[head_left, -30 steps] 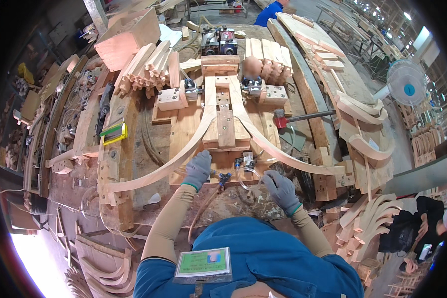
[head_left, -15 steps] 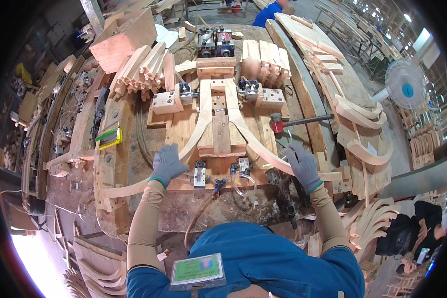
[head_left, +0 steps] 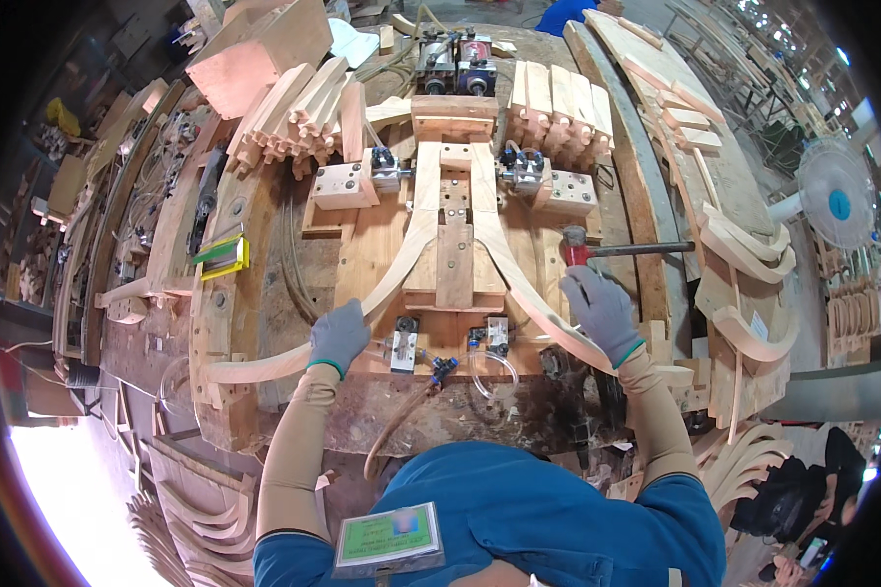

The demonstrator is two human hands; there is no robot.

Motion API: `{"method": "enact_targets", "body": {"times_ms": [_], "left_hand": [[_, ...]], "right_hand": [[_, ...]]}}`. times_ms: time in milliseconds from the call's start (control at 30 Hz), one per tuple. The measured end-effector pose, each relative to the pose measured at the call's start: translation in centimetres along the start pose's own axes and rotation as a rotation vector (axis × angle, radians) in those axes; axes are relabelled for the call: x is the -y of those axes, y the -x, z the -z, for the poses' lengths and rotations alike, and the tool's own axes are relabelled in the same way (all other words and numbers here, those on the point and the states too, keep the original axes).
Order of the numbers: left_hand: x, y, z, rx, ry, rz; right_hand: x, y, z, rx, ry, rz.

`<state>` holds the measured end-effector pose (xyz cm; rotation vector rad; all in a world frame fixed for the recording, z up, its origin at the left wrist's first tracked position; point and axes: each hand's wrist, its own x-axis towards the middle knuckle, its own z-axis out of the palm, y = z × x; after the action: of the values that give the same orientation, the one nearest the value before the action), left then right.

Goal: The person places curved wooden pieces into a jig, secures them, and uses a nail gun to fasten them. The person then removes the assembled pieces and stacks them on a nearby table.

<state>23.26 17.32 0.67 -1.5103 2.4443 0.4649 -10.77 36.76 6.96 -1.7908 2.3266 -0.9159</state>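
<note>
My left hand, in a grey glove, lies over the left curved wooden leg with its fingers curled onto it. My right hand, also gloved, is above the right curved leg, fingers apart and pointing toward a hammer. That hammer has a red head and a dark handle, and lies to the right of the jig; I see no contact with it. Both legs run down from the middle of the wooden jig and spread outward, a central block between them.
Pneumatic clamps flank the jig, and air valves with hoses are at its near edge. Stacked wooden pieces stand behind, left and right. A white fan is far right, above curved parts on a board.
The view has shifted, so the bench appears farther right. My right hand has moved nearer the hammer. The left hand's fingers, more spread before, are now curled on the left leg.
</note>
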Motion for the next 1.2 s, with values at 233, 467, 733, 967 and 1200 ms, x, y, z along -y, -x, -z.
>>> {"method": "enact_targets", "body": {"times_ms": [233, 467, 733, 967, 1200], "left_hand": [[-0.5, 0.0, -0.2, -0.014, -0.021, 0.009], [-0.4, 0.1, 0.0, -0.016, -0.002, 0.022], [-0.7, 0.2, 0.1, -0.067, 0.018, -0.008], [-0.4, 0.1, -0.5, -0.074, 0.013, -0.012], [0.1, 0.1, -1.3, -0.160, -0.008, -0.074]], "right_hand": [[-1.0, 0.8, 0.1, 0.067, -0.049, -0.071], [4.5, 6.4, -6.3, 0.419, 0.098, 0.177], [3.4, 7.0, -9.4, 0.207, 0.028, 0.167], [2.8, 7.1, -10.0, 0.201, -0.102, 0.121], [3.4, 7.5, -9.8, 0.160, -0.092, 0.169]]}}
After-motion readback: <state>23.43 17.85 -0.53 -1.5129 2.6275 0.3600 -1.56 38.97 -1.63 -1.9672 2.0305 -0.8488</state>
